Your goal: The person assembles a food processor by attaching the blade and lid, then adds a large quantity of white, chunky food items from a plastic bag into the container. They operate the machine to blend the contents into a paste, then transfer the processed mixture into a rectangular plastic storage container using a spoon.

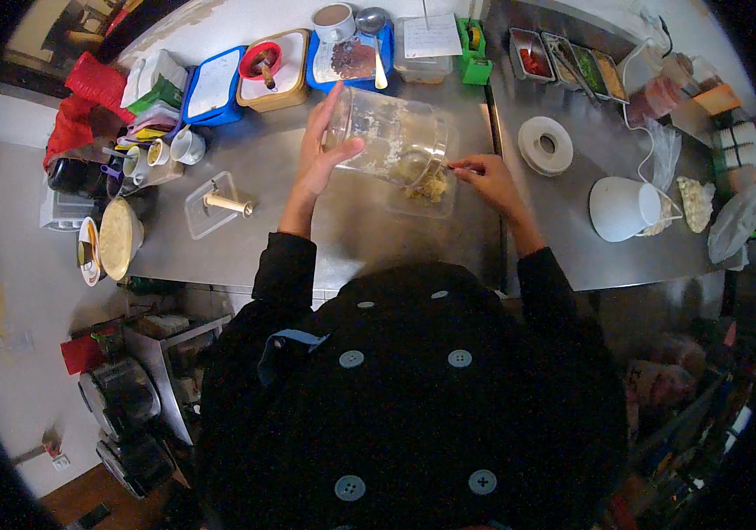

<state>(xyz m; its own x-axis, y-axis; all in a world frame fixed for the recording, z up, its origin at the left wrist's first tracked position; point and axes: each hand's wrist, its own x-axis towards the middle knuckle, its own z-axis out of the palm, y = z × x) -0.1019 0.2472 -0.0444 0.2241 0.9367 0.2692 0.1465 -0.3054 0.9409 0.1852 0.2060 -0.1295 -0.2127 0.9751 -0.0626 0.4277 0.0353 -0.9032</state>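
Note:
My left hand (317,156) grips a clear jar (384,132) near its base, with the thumb across its side. The jar lies tilted, its mouth to the right, and pale residue clings to its inner wall. Below its mouth is a clear plastic tub (417,211) holding a crumbly yellow mash (432,191). My right hand (494,182) pinches a thin utensil (454,166) at the jar's mouth. The utensil's far end is hidden. Left of my left forearm, a cream plastic shaft (228,203) rests on a clear plastic lid (193,222).
On the steel counter (351,255), a white ring-shaped lid (525,142) and a white appliance part (620,209) stand right. Tubs (215,86), a ladle (372,21) and a green tape dispenser (475,63) line the back. A pale bowl (119,235) sits at the left edge.

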